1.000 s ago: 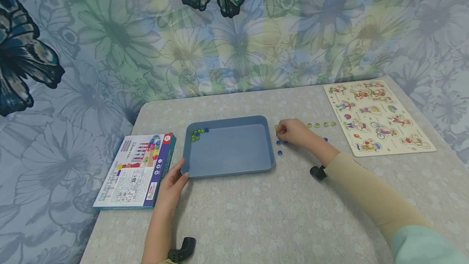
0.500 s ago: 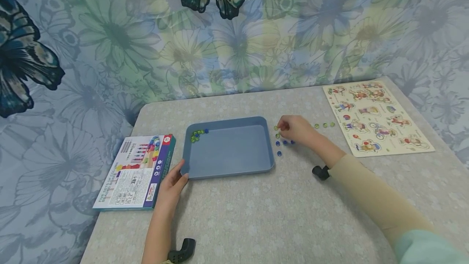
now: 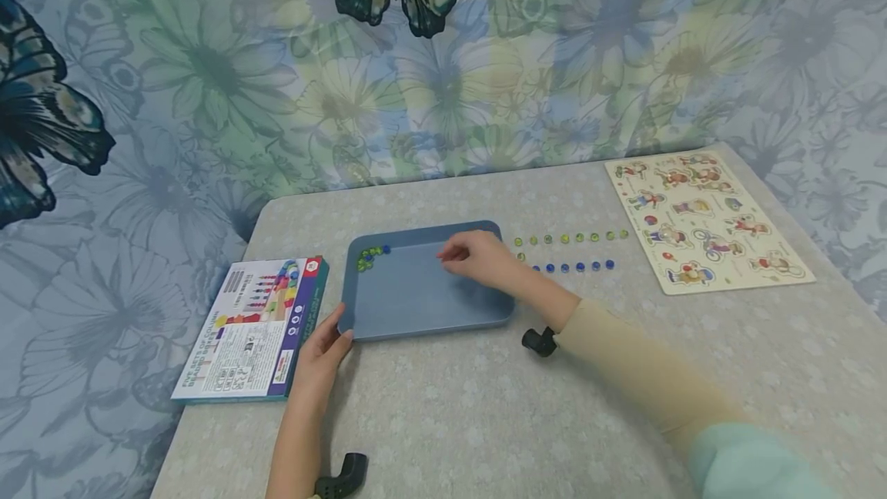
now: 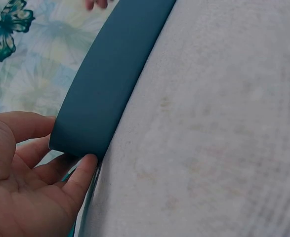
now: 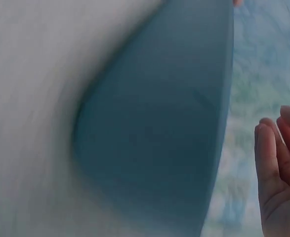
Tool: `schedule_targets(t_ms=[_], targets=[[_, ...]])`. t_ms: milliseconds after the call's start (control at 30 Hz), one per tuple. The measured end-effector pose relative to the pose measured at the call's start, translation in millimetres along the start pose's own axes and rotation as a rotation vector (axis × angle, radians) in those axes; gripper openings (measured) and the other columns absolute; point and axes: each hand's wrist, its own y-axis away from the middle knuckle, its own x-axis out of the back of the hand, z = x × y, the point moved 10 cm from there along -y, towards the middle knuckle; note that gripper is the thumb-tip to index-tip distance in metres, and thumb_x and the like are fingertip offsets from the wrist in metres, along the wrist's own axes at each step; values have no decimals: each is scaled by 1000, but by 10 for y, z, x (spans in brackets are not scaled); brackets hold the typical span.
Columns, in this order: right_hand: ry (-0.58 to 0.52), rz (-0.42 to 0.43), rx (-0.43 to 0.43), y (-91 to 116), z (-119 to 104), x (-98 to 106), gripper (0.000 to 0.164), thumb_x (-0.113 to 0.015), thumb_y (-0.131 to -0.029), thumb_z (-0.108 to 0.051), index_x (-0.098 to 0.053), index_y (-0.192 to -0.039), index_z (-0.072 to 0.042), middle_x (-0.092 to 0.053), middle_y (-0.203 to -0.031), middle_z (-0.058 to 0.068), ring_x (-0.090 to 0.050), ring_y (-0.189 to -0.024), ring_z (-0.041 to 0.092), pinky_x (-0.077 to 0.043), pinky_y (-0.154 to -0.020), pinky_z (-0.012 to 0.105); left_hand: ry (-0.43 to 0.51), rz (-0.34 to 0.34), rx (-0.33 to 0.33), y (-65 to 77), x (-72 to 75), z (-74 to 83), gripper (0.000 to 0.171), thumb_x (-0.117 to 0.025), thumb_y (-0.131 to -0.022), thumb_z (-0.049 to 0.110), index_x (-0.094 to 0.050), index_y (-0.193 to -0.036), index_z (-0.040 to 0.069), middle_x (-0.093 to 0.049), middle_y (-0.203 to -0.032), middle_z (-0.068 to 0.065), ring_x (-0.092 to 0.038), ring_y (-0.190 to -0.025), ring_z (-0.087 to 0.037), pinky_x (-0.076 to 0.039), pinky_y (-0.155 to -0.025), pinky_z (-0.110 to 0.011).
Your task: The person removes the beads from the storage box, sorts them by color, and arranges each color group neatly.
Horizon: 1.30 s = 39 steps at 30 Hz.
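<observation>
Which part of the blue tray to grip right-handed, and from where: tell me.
Probably the near right corner of the tray, from the near side: its raised rim allows a pinch, the left hand holds the near left corner, and beads lie in rows off the right end.

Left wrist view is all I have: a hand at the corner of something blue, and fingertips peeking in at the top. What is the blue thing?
Observer: The head view shows its whole outline: a rectangular blue tray.
Visitor: Anything in it?
Observer: Yes, small green and blue pieces are gathered in its far left corner.
Visitor: And the hand with those fingertips, where's the rest of it?
Observer: That looks to be the person's right hand, above the right half of the tray; whether it holds a piece, I can't tell.
</observation>
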Motion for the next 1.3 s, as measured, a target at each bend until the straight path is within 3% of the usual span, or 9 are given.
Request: schedule_targets(t_ms=[300,500,667,867,1300], targets=[[15,-48,-43,-443,-184,-715,28,-64,-89,-16,-66,-116,-10,-66,-102,-1,-59,-87,10,-49,-67,21,-3,4,0,-10,1,-11,52,-52,-96,25,-34,-146,24,-23,-153,3,-22,-139,-22,-30,-108,-40],[34,-39,-38,-665,-230,-1033,30,-63,-89,-14,-64,-118,-9,-65,-111,2,-60,-99,12,-49,-78,21,-4,15,-4,-6,13,-13,52,-52,-96,23,-34,-146,23,-24,-153,2,-23,-139,-22,-31,-107,-38],[61,-5,-47,-793,-224,-1152,34,-66,-87,-14,-62,-120,-8,-63,-118,2,-61,-98,11,-48,-77,16,1,7,-12,-7,17,-2,52,-51,-97,25,-34,-146,23,-23,-153,2,-22,-139,-22,-29,-108,-39],[120,47,-63,-873,-185,-1177,33,-66,-86,-12,-64,-118,-9,-65,-115,2,-63,-93,9,-48,-74,15,-10,-5,-4,-11,10,-10,52,-51,-97,26,-33,-146,25,-23,-153,3,-22,-139,-22,-28,-109,-41],[240,28,-32,-910,-285,-1313,25,-65,-87,-15,-68,-112,-12,-67,-107,-1,-61,-100,10,-48,-82,19,5,-13,-21,2,-8,26,51,-50,-97,24,-34,-146,25,-23,-153,3,-22,-139,-21,-28,-109,-40]])
